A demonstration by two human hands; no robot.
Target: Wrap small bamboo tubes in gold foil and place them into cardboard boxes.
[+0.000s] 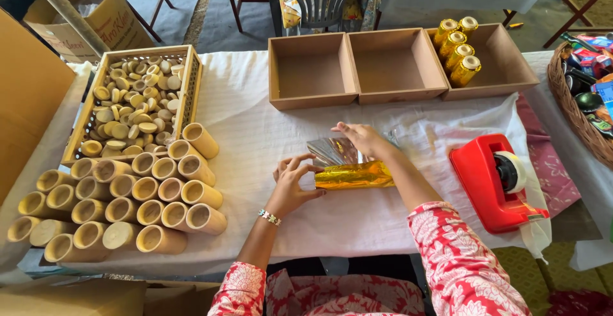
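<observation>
Mid-wrap here: left hand [290,185] pinches the end of the shiny gold-foil-covered bamboo tube [353,175] while right hand [363,138] presses flat on the loose silvery foil sheet [332,150], so I'd guess rolling it snug comes next.

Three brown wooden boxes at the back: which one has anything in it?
The rightmost brown wooden box: four gold foil-wrapped tubes lie in its left part. The middle box and left box show only bare bottoms.
</observation>
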